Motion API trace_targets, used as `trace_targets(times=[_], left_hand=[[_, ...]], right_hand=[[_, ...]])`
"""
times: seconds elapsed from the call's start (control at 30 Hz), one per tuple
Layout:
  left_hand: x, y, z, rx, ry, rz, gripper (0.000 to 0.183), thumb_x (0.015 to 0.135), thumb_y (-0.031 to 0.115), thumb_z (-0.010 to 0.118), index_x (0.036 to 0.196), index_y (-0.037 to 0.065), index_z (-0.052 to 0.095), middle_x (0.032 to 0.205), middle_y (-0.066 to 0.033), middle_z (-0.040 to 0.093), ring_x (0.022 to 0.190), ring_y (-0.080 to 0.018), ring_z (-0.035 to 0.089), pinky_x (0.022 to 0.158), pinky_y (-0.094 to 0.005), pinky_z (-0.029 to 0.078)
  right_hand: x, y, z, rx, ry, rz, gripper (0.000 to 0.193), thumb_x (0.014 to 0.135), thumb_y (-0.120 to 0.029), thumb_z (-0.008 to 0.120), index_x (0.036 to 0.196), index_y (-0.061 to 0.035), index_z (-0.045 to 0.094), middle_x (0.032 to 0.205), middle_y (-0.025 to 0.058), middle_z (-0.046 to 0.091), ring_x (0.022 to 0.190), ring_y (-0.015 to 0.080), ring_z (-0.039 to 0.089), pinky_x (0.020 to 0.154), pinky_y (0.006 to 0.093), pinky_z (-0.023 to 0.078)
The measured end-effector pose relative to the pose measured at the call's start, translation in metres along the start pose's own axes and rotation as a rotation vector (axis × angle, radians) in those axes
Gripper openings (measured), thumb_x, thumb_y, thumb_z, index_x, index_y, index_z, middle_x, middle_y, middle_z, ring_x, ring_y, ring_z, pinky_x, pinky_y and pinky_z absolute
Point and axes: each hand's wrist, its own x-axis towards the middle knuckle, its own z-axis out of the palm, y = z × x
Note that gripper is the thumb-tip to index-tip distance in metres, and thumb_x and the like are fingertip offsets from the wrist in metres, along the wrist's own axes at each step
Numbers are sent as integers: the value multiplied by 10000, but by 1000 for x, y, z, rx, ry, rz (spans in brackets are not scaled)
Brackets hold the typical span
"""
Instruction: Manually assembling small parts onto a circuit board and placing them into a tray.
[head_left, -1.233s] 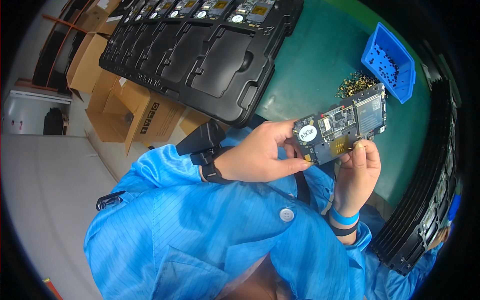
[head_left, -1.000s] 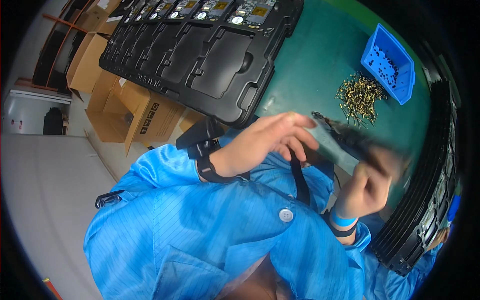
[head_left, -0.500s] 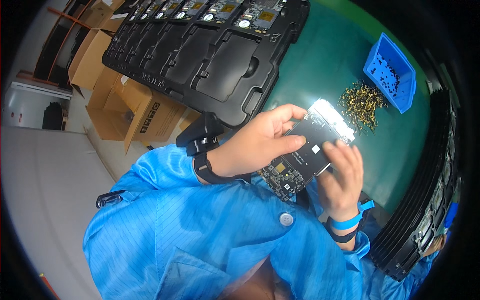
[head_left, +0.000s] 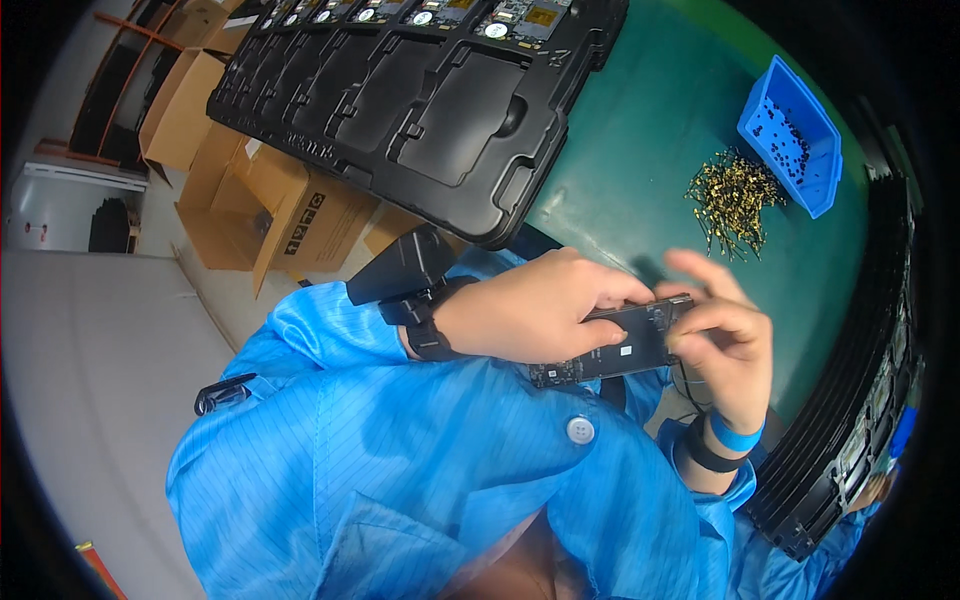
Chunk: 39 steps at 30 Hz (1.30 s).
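Note:
My left hand [head_left: 535, 305] grips a dark circuit board [head_left: 622, 337] by its far edge, thumb across its face. The board is tilted, with a small white square label on its black area and bare components at its lower left end. At the board's right end, my right hand [head_left: 735, 345] pinches with thumb and a finger, while another finger is raised and blurred. Whether a small part also sits in that pinch is hidden. Beyond my hands, a pile of small gold and black cable-like pieces [head_left: 735, 200] lies on the green mat [head_left: 620, 190].
A black moulded tray [head_left: 540, 160] at the far left carries several circuit boards [head_left: 520, 22] in its far pockets. A blue bin [head_left: 822, 185] with small dark parts stands far right. Black trays [head_left: 835, 430] are stacked at right. Cardboard boxes [head_left: 325, 225] sit on the floor at left.
The board has been tilted so its face looks flatter and the glare is gone. My right hand has moved from the board's lower right side to its right end, with one finger lifting.

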Motion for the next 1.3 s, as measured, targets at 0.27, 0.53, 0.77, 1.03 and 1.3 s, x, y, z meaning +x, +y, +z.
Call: trace_targets(times=[0.27,0.53,0.77,1.03,1.3], left_hand=[[-4,-16,-5,-991,-94,-28,534,847,209,511,1257,-40,276,1173,-170,488,1055,-199,505,881,-317,409],[-1,-13,16,-499,343,322,378,858,185,535,1166,-10,439,1063,-74,543,965,-124,506,841,-263,400],[0,-1,2,-634,804,342,201,870,138,512,1014,-3,507,913,-31,575,847,-61,519,727,-224,442],[3,-3,12,-291,258,71,176,851,115,532,988,8,506,847,-20,572,772,-58,525,679,-220,441],[5,-4,18,-162,247,117,152,857,140,523,937,12,508,782,-46,576,720,-86,542,635,-240,438]], right_hand=[[-11,7,-4,109,237,41,44,727,-5,628,762,-3,602,769,54,589,701,113,534,634,229,410],[-5,29,40,523,588,-9,76,800,-42,591,868,-16,567,798,19,570,738,75,506,682,206,393],[-5,24,36,274,374,-76,77,753,-75,629,789,-24,585,1231,159,444,1040,239,492,851,329,406],[7,2,17,92,422,-138,58,762,-64,605,771,-15,575,1040,109,541,936,173,508,817,289,390],[19,1,19,150,231,-88,33,754,1,598,785,-9,592,975,75,555,879,133,498,781,250,381]])
